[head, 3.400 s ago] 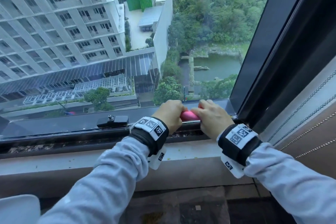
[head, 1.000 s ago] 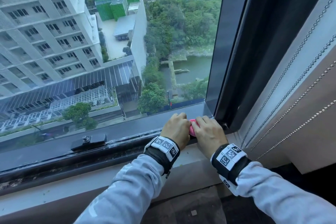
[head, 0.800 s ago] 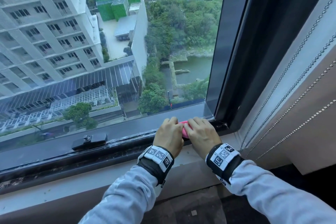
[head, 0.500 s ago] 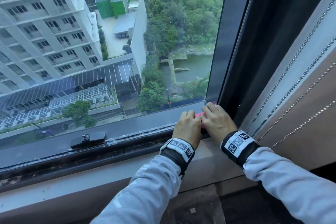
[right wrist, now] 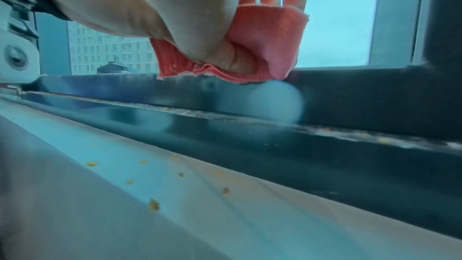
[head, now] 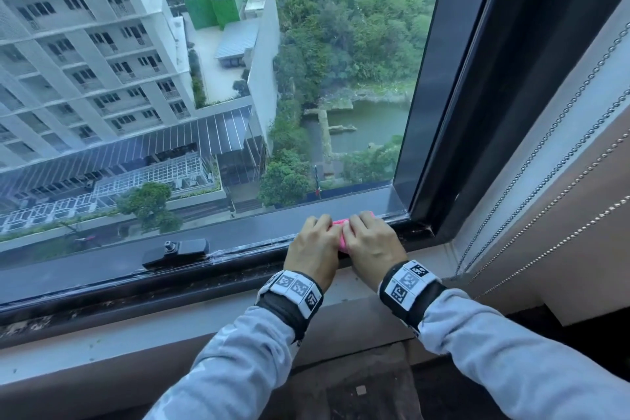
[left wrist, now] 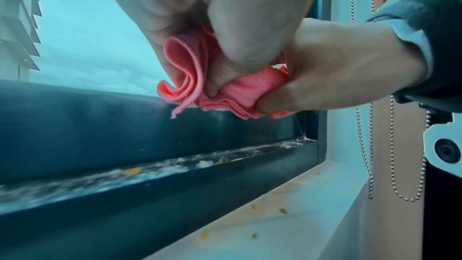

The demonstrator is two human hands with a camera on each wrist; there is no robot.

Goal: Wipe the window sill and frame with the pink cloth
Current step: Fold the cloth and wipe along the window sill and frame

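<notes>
Nearest the camera ran the pale window sill point(head: 170, 337), a flat ledge scattered with small yellow-brown crumbs point(right wrist: 153, 205) along its length. Just beyond it lay the dark track point(left wrist: 155, 169) of the frame, and that channel was the only thing here holding anything: a line of whitish dust and yellowish grit sat along its bottom, right into the corner.

Over the track, both hands were side by side, knuckles touching. The left hand point(head: 312, 245) had its fingers and thumb curled round one end of the pink cloth point(head: 341, 235), folds bunched in the grip. The right hand point(head: 371, 242) clenched the other end, thumb tucked under the fabric. The cloth was gathered into a small wad between them, its lower edge against the dark lower rail of the window frame point(head: 453, 112), near the right-hand corner.

Left along the rail sat a black latch point(head: 177, 251), well apart from the hands. At the right, beaded blind chains point(head: 545, 160) hung beside a brownish wall panel. Through the glass point(head: 238, 78), a white high-rise, green rooftops, trees and a pond lay far below.
</notes>
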